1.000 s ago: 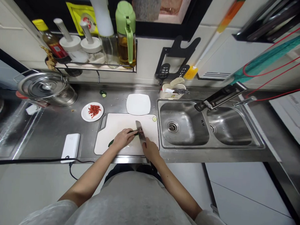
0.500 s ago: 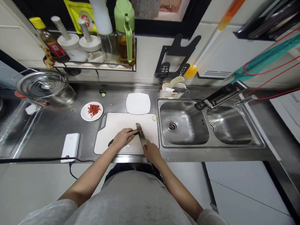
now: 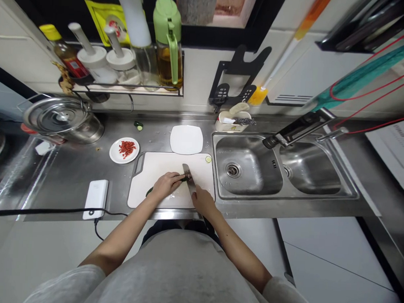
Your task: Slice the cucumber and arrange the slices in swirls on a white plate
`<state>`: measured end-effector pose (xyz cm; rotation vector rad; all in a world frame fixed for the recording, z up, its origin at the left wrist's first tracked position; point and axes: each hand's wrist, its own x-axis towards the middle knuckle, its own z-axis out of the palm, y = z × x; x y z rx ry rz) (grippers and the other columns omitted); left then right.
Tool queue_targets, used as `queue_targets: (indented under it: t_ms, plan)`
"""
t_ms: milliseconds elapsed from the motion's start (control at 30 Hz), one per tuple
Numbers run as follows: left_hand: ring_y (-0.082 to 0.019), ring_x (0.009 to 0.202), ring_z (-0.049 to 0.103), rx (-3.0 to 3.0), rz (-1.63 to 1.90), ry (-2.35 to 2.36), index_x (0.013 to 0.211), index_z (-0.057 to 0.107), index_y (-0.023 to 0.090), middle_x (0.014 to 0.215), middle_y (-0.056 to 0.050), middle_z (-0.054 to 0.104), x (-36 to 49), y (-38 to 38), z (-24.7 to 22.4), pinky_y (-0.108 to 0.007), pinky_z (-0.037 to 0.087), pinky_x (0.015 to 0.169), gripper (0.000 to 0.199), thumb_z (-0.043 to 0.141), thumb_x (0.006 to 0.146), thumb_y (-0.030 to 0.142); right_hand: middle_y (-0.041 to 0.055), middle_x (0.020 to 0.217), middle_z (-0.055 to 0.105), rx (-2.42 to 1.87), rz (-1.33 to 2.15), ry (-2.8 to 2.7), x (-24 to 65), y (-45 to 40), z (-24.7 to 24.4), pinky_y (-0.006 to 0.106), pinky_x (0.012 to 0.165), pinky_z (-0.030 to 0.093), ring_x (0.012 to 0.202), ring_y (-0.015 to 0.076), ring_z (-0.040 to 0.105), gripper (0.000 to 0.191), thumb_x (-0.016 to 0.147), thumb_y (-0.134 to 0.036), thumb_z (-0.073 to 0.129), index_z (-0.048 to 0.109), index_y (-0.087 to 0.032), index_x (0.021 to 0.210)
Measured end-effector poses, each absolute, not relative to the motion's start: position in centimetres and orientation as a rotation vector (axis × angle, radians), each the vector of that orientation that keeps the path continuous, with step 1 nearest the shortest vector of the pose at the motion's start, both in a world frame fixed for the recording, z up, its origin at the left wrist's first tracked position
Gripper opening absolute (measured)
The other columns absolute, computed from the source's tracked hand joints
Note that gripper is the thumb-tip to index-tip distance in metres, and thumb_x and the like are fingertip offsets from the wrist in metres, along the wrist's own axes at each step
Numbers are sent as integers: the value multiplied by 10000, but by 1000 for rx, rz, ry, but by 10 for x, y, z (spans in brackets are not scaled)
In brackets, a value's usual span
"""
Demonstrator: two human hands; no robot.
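Observation:
My left hand (image 3: pixel 167 185) presses down on a dark green cucumber (image 3: pixel 149 191) that lies on the white cutting board (image 3: pixel 154 162). Most of the cucumber is hidden beneath this hand; one end shows at the lower left. In my right hand (image 3: pixel 204 200) is a kitchen knife (image 3: pixel 190 181), its handle covered by my fingers. The blade stands at the cucumber's right end, close to my left fingertips. A pale round cucumber slice (image 3: pixel 208 159) lies in the board's upper right corner.
Behind the board sits a white square plate (image 3: pixel 186 139); at left, a round plate (image 3: pixel 113 155) holds chopped red pieces. Cucumber ends (image 3: pixel 138 125) lie farther back. A double sink (image 3: pixel 248 167) is right, a steel pot (image 3: pixel 64 118) left. A power bank (image 3: pixel 96 198) with cable lies near the edge.
The knife blade and my right hand have shifted very slightly at the cucumber's right end. My left hand stays in place on the cucumber.

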<state>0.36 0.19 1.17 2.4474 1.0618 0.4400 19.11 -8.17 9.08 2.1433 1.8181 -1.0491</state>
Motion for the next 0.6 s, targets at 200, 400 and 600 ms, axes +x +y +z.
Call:
queue_targets:
  t_ms: [200,400,600]
  plan:
    - [-194,985,612,2443,442,1074,1270,608,275,1108,-64,660,5,1,15,-340,518,863,360,482,935,315,152,1011,681,2131,-1042,1814,191,-89,90,301,734,394,955,245,633,336,932,-213,346,505,-121,1214]
    - [-190,975,611,2442,443,1075,1265,611,276,1099,-63,662,4,2,15,-335,517,860,358,483,934,319,180,1057,669,2118,-1060,1789,186,-84,93,316,770,408,982,254,627,359,936,-214,340,500,-103,1238]
    - [-189,981,608,2443,439,1058,1274,602,275,1104,-60,659,3,2,13,-334,510,868,362,484,935,313,164,1052,673,2106,-1052,1768,184,-86,91,316,771,409,991,253,629,350,931,-210,341,502,-115,1227]
